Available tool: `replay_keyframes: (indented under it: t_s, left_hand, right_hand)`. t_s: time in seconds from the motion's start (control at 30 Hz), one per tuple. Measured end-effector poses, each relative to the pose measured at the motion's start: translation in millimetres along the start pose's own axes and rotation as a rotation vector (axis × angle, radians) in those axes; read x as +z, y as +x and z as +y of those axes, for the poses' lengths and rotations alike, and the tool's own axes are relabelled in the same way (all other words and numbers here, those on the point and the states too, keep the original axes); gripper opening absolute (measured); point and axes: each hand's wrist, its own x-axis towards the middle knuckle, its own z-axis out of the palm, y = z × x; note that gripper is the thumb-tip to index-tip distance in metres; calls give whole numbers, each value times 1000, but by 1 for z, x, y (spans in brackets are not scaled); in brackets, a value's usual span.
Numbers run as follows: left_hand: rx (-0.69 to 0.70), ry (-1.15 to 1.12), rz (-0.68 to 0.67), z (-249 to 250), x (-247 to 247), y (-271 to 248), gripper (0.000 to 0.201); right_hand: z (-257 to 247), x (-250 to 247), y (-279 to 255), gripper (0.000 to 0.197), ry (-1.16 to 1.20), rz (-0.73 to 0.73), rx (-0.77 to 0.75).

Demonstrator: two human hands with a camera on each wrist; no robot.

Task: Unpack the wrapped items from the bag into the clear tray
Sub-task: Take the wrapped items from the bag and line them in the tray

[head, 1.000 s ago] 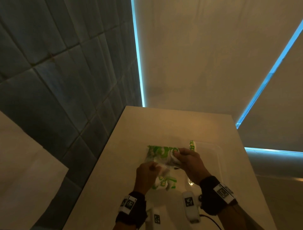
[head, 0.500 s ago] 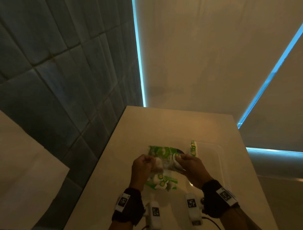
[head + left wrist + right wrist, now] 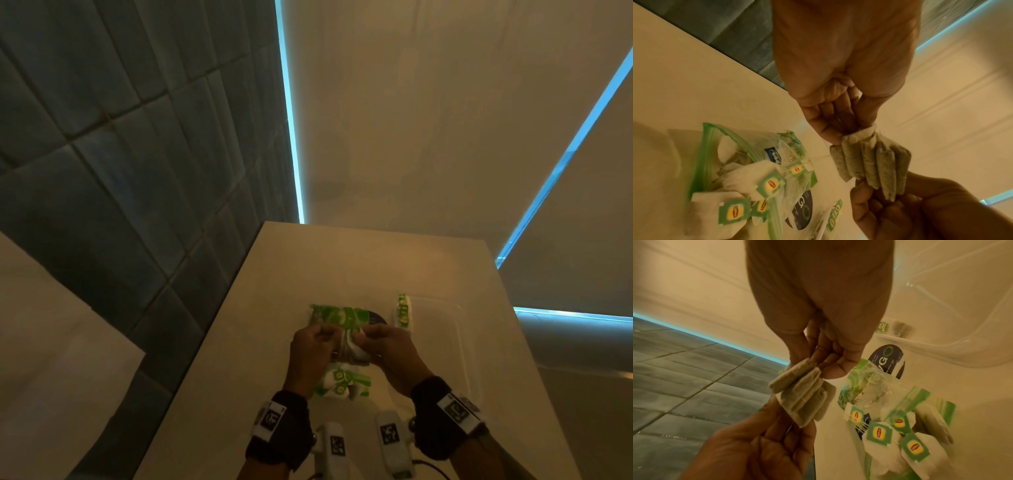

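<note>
Both hands held 1 pale stack of paper tea bags (image 3: 869,164) above the counter: the left hand (image 3: 840,68) pinched its top edge, the right hand (image 3: 818,305) pinched the opposite end. The green-edged clear zip bag (image 3: 748,170) lay open below, the clear plastic tray (image 3: 462,342) just beside it. Best to keep the stack squeezed flat while carrying it over the tray's rim.

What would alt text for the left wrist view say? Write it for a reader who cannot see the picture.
Two hands hold a stack of tea bags between them above a pale counter: the left hand pinches its upper end, the right hand grips the lower end. Below left lies an open clear bag with a green zip strip, spilling tea bags with green and yellow tags.
</note>
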Motion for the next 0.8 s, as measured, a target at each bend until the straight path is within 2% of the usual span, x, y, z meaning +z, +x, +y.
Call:
replay_keyframes:
  t_s: [0.17,0.3,0.63,0.8]
  left_hand:
    - [-26,-30,-49,-1,-3,0,13]
    - [-16,-15,-19,-1,-6,0,10]
    - [30,-33,45,1,-8,0,12]
    - [95,8,56,4,-6,-2,8]
  right_hand:
    - [0,2,-3,7,-56,22,-43]
    - [-2,5,-8,6,-53,-16,-44]
    - [-4,7,-12,35,-124,-141,-45]
    - [-6,6,-9,24,-138,-103,-47]
